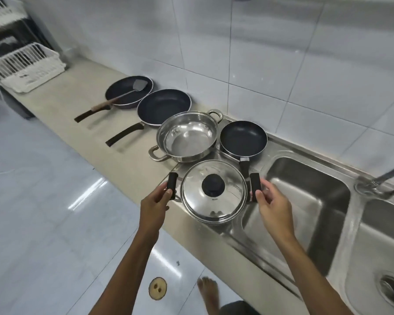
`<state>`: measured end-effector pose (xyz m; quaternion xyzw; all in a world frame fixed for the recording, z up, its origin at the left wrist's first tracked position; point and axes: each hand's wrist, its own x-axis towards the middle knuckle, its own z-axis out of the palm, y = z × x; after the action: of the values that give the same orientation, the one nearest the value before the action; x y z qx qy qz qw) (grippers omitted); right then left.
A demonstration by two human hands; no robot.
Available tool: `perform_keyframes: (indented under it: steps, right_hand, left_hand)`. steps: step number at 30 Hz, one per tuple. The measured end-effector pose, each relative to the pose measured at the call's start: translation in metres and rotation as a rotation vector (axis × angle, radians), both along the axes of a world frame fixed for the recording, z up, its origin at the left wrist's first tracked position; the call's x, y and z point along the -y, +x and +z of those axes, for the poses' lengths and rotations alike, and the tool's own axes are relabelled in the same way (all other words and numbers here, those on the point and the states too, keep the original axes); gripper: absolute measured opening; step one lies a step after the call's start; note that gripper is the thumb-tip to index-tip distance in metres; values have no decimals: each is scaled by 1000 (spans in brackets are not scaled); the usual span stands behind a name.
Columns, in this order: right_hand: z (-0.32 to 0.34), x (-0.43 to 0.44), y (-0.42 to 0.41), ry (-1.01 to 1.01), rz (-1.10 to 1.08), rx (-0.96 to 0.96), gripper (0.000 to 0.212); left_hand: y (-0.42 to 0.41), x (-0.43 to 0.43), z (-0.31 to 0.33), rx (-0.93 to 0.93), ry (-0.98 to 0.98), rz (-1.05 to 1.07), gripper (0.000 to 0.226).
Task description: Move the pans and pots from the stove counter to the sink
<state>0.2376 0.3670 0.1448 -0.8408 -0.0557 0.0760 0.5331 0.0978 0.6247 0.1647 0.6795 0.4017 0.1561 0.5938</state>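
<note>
A lidded steel pot [223, 205] with a black knob sits at the counter's front edge beside the sink. My left hand [156, 201] grips its left black handle [171, 184], and my right hand [271, 201] grips its right black handle [254, 186]. Behind it stand an open steel pot [187, 136] and a small dark frying pan [243, 137]. Further left lie two larger dark frying pans [164, 106] [123, 88]; a spatula [123, 96] rests in the far one. The left sink basin [305, 201] is right of the lidded pot.
A second sink basin [378, 258] with a drain lies at the right, below a faucet [378, 180]. A white dish rack [25, 69] stands at the counter's far left end. The tiled wall runs behind the counter. My bare foot [208, 294] is on the glossy floor.
</note>
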Motion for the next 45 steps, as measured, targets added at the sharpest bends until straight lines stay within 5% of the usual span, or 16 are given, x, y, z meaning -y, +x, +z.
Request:
perform_keyframes:
  steps: [13,41,45]
  right_hand:
    - [-29,-54,55,-40,-87,-91,43]
    - [-46,-62,57,-129,-56,-36,42]
    - [-34,-62,51,-250,1,5,43]
  left_hand:
    - [72,-62,-38,-26,-75,-89,41]
    - [77,-69,-50,-109,19,-102,38]
    - [70,-61,-40,-157,267,-181,37]
